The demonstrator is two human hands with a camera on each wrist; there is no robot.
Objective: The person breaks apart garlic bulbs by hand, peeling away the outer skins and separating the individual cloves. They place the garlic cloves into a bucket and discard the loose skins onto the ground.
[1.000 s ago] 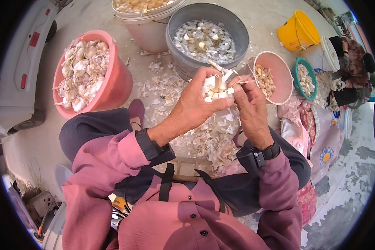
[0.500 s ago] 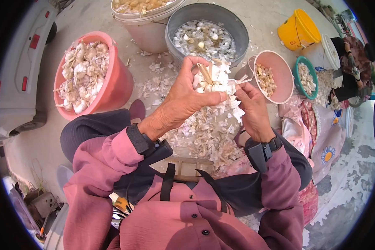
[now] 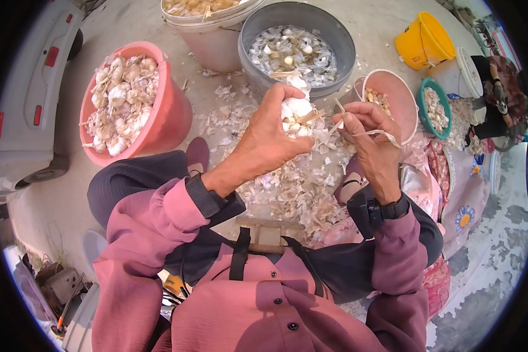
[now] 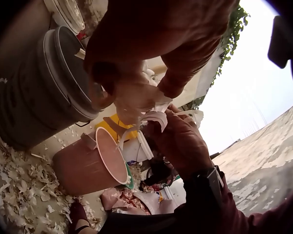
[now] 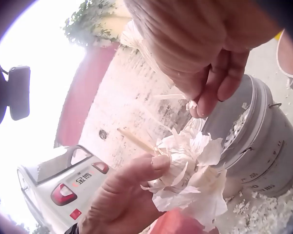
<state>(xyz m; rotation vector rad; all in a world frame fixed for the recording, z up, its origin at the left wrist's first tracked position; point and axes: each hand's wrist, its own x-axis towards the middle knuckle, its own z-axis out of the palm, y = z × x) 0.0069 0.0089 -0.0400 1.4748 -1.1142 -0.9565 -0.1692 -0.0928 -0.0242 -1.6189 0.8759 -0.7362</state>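
Between its thumb and fingers my left hand [image 3: 270, 138] holds a garlic bulb [image 3: 297, 110] with a dry stalk and loose papery skin. The right wrist view shows that bulb [image 5: 180, 161] with torn white skin flaring around it. Just to the right, apart from the bulb, my right hand [image 3: 374, 132] pinches thin strips of garlic skin [image 3: 386, 136] between thumb and fingertips. In the left wrist view the left fingers hide much of the bulb, and a curled piece of skin [image 4: 156, 118] hangs below it.
A pink tub [image 3: 176, 111] of whole garlic bulbs stands at left. Ahead are a grey bucket [image 3: 347, 58] with skins and cloves, and a pale pink bucket [image 3: 406, 108] with cloves. A yellow bucket [image 3: 423, 44] and green basin [image 3: 446, 126] sit at right. Peelings [image 3: 299, 196] litter the ground.
From close against the bulb, my right hand has pulled away to the right with skin strips. The large flaps hanging off the bulb's right side half a second ago no longer show there.
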